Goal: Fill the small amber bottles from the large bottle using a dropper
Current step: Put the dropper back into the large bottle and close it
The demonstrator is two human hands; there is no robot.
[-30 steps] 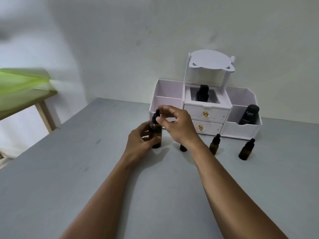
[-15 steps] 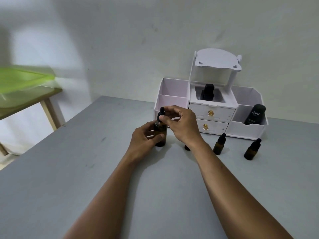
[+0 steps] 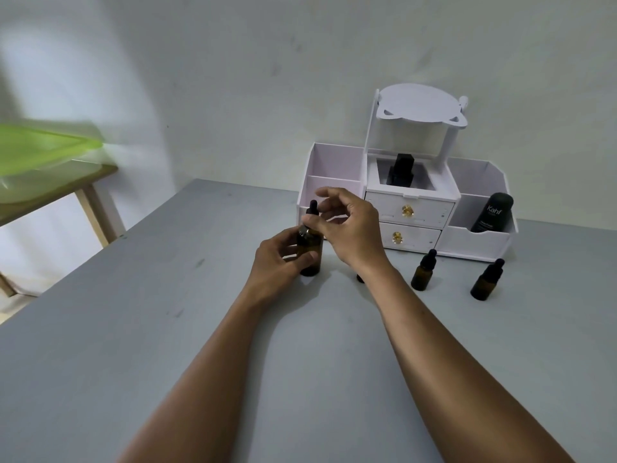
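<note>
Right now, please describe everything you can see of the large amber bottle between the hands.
The large amber bottle stands upright on the grey table, in front of the white organizer. It looks like dark brown glass, with a black dropper cap. The left hand wraps its body; the right hand pinches the cap's collar. Its liquid level cannot be seen.

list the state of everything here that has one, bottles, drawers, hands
large amber bottle: upright on table, dropper cap on
left hand: wrapped round the large bottle
right hand: fingers pinching the dropper cap
two small amber bottles: upright, capped
third small bottle: mostly hidden
two drawers: shut
black Kahf bottle: leaning in the right compartment
</note>
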